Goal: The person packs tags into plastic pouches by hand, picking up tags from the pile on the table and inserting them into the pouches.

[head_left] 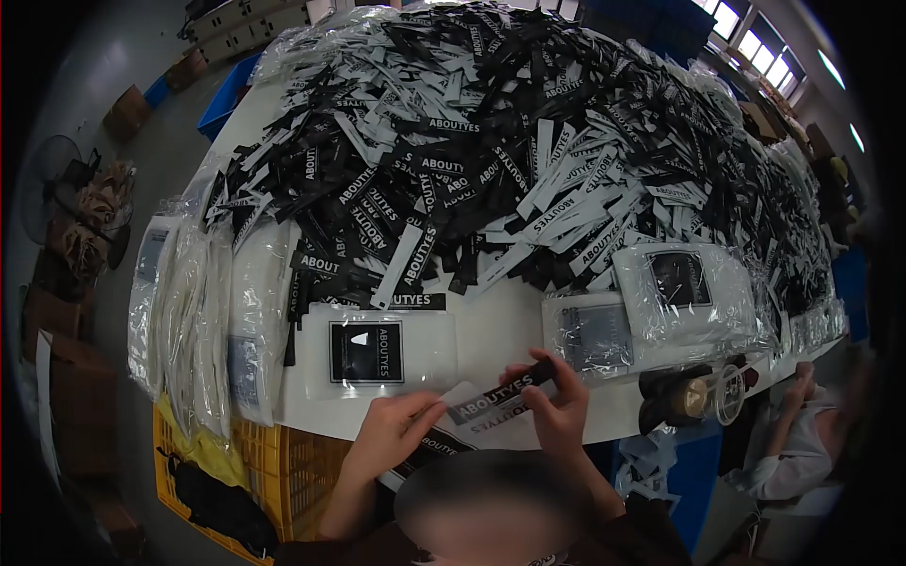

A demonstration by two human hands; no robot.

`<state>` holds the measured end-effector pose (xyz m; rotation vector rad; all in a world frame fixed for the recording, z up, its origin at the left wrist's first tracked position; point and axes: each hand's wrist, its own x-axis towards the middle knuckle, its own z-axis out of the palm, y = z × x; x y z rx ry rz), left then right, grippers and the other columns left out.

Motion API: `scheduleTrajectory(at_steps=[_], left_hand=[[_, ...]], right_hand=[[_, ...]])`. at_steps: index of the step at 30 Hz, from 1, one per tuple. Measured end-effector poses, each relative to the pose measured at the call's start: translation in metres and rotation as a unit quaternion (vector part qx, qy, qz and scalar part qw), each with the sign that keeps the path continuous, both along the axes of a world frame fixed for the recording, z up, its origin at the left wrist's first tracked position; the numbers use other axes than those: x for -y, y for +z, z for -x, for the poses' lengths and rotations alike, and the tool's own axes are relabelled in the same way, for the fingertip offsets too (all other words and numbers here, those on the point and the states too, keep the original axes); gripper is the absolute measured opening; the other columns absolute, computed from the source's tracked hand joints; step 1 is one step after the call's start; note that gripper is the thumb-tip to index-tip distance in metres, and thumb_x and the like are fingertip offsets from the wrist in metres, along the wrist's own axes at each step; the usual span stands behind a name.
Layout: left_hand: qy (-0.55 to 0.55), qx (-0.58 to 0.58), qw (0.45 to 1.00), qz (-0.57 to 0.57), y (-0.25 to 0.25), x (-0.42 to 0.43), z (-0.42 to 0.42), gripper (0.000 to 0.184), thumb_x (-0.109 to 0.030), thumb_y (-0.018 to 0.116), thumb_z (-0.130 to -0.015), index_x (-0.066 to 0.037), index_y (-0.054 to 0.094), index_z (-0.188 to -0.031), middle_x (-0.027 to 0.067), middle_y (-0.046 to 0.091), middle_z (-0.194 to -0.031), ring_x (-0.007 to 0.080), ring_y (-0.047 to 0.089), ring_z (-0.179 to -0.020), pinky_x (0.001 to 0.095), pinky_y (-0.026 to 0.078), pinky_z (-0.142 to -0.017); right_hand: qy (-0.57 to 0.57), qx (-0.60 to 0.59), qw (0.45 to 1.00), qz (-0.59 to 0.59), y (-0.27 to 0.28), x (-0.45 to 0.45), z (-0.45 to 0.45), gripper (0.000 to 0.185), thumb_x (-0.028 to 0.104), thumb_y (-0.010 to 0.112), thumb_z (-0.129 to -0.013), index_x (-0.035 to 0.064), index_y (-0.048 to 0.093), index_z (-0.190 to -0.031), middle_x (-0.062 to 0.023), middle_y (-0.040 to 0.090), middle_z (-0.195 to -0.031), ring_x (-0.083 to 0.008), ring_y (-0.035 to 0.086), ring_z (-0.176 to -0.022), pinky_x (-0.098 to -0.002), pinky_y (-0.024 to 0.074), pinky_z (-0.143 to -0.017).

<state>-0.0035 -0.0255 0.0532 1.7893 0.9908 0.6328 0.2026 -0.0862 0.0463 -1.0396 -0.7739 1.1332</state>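
Observation:
Between my two hands, just past the table's near edge, is a black label strip (505, 393) with white ABOUTYES lettering, together with a translucent white piece. My left hand (398, 429) pinches the left end of that translucent piece. At the other end, my right hand (559, 396) has thumb and fingers closed on the black strip's tip. Below them, partly hidden by my head, lies another black-printed piece (439, 443). A clear-wrapped white packet (425, 340) with a black ABOUTYES panel lies on the table beyond my left hand.
A large heap of black and white ABOUTYES strips (453, 160) covers most of the white table (495, 321). Plastic-wrapped packets (694, 292) lie at right, more (203, 311) at left. Yellow crates (311, 467) stand below. At right are a cup (698, 396) and another person's arm (788, 420).

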Motion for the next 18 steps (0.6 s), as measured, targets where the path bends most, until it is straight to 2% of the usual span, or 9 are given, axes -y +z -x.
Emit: scheduleTrajectory(at_steps=[1,2,4,5,6,8,12,16,18], left_hand=[[0.0,0.001,1.0,0.003,-0.002,0.001,-0.001,0.014,-0.013,0.061,-0.085,-0.001,0.064,-0.091,0.0156,0.061,-0.069,0.0269,0.059,-0.055,0.0317,0.046,-0.052],[0.006,0.012,1.0,-0.013,-0.006,0.002,-0.003,0.013,-0.012,0.06,-0.085,-0.001,0.064,-0.091,0.0152,0.06,-0.069,0.0267,0.058,-0.055,0.0311,0.045,-0.051],[0.008,0.022,0.999,-0.028,-0.008,0.002,-0.003,0.012,-0.012,0.06,-0.085,-0.001,0.064,-0.09,0.0148,0.06,-0.069,0.0265,0.057,-0.054,0.0305,0.044,-0.051],[-0.002,0.012,1.0,-0.015,-0.007,0.003,-0.002,0.012,-0.012,0.06,-0.086,-0.001,0.063,-0.09,0.0147,0.06,-0.069,0.0267,0.057,-0.055,0.0307,0.044,-0.051],[-0.012,0.003,1.0,-0.001,-0.005,0.004,-0.002,0.012,-0.012,0.06,-0.086,-0.001,0.063,-0.09,0.0145,0.06,-0.07,0.0268,0.058,-0.056,0.0308,0.045,-0.052],[-0.051,-0.007,0.999,0.015,0.003,0.004,-0.002,0.012,-0.012,0.059,-0.086,-0.002,0.063,-0.091,0.0144,0.06,-0.07,0.0273,0.058,-0.057,0.0313,0.045,-0.053],[-0.043,0.007,0.999,-0.021,0.005,0.012,-0.014,0.013,-0.012,0.06,-0.086,-0.002,0.064,-0.092,0.0128,0.059,-0.066,0.0228,0.055,-0.052,0.0281,0.044,-0.051],[-0.061,-0.012,0.998,-0.009,0.006,0.013,-0.015,0.014,-0.014,0.063,-0.084,-0.003,0.064,-0.093,0.0131,0.058,-0.065,0.0211,0.055,-0.051,0.0281,0.043,-0.05],[-0.13,-0.114,0.98,0.103,0.02,0.005,-0.012,0.018,-0.018,0.066,-0.082,0.0,0.061,-0.086,0.0137,0.062,-0.071,0.0226,0.061,-0.058,0.0311,0.046,-0.054]], right_hand=[[-0.048,0.07,0.996,-0.035,-0.002,-0.002,-0.002,0.026,0.0,0.053,-0.088,-0.0042,0.056,-0.113,-0.0152,0.065,-0.099,-0.0212,0.064,-0.087,-0.0294,0.0505,-0.078],[-0.047,0.07,0.996,-0.032,0.001,-0.003,-0.004,0.026,0.0,0.053,-0.088,-0.0042,0.056,-0.113,-0.0152,0.065,-0.099,-0.0212,0.064,-0.087,-0.0294,0.0505,-0.078],[0.13,0.296,0.945,0.052,0.009,-0.002,-0.011,0.023,0.004,0.053,-0.089,-0.0037,0.058,-0.11,-0.0101,0.066,-0.086,-0.0156,0.062,-0.078,-0.025,0.0485,-0.07],[0.195,0.34,0.92,0.033,0.003,0.0,-0.018,0.02,0.012,0.053,-0.092,-0.0021,0.058,-0.106,-0.0097,0.064,-0.077,-0.0094,0.055,-0.064,-0.0249,0.0431,-0.058],[0.196,0.339,0.92,0.037,-0.001,0.001,-0.029,0.02,0.012,0.053,-0.092,-0.0021,0.058,-0.106,-0.0097,0.064,-0.077,-0.0094,0.055,-0.064,-0.0249,0.0431,-0.058],[0.461,0.211,0.857,0.086,-0.008,-0.002,-0.045,0.022,0.016,0.053,-0.092,-0.0032,0.06,-0.099,-0.0061,0.057,-0.067,-0.0069,0.047,-0.058,-0.0252,0.0385,-0.052],[0.453,0.187,0.871,0.046,-0.028,-0.007,-0.031,0.022,0.018,0.055,-0.09,-0.0028,0.063,-0.092,-0.0013,0.053,-0.061,-0.0043,0.041,-0.058,-0.0254,0.0358,-0.049],[0.432,0.259,0.848,0.165,-0.021,-0.015,-0.021,0.024,0.022,0.063,-0.086,-0.0016,0.066,-0.085,0.0026,0.054,-0.062,-0.0027,0.041,-0.059,-0.0243,0.0363,-0.05],[0.443,0.266,0.836,0.183,-0.022,-0.013,-0.021,0.024,0.023,0.066,-0.084,-0.001,0.066,-0.085,0.0035,0.056,-0.064,-0.0025,0.043,-0.059,-0.0235,0.0371,-0.051]])
